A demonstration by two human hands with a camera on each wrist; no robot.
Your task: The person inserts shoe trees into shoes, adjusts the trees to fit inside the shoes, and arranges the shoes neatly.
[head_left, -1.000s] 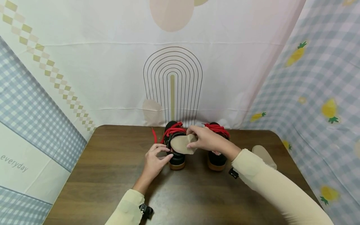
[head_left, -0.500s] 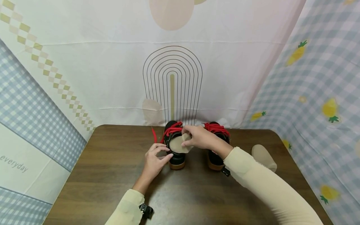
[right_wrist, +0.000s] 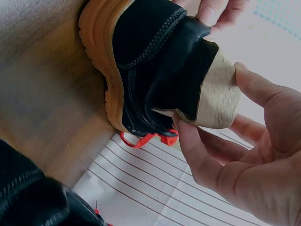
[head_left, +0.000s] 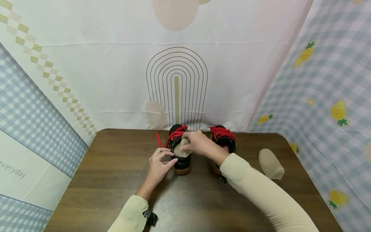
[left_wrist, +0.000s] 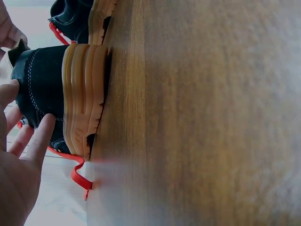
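From above, since a moment ago, the right hand (head_left: 198, 142) has carried the beige insert (head_left: 179, 150) leftward, deeper into the black shoe (head_left: 182, 165); a second insert (head_left: 269, 162) lies apart on the worktop (head_left: 116, 177). At the left wrist, the left hand's (left_wrist: 19, 176) fingers (left_wrist: 41, 136) spread against the shoe's side, presumably steadying it. At the right wrist, the insert sits pinched between thumb and fingers, its curved end outside the collar, perhaps bent for easier passage.

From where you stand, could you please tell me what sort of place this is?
Probably a staged recording corner: a white printed backdrop behind a wooden table, checked cloth alongside, and a wrist-worn camera.
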